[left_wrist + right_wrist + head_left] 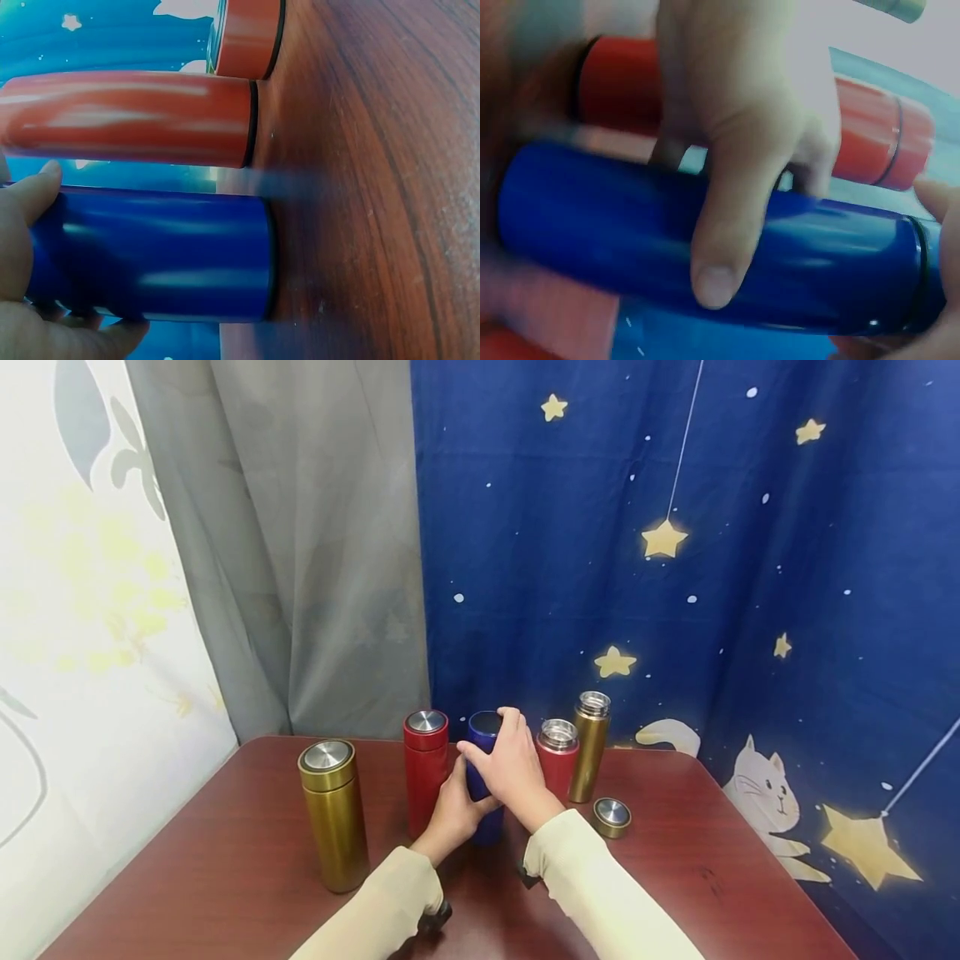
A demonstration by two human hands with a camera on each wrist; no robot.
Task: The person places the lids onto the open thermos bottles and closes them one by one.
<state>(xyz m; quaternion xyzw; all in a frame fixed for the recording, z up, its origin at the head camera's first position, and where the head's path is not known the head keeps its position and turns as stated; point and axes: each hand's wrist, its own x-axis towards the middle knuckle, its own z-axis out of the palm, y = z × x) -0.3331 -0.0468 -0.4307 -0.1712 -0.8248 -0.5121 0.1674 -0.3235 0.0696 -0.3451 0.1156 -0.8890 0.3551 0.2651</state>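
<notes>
Clasping blue flask (172, 251), both hands (455, 808) (516, 766) curled round.

A person clad in pale cream, with black at both wrists.
The left cuff (426, 878) ends the left sleeve (367, 914), which is long, plain and softly creased; a small black fitting (435, 917) juts out just beside that cuff, on its right. Farther right of the left cuff is the right sleeve (611, 893), of matching cream cloth, its end gathered in loose folds, with a second black piece (528, 875) showing partly beneath. Beyond the left cuff, the left hand (453, 806) and right hand (513, 760) are bare.
</notes>
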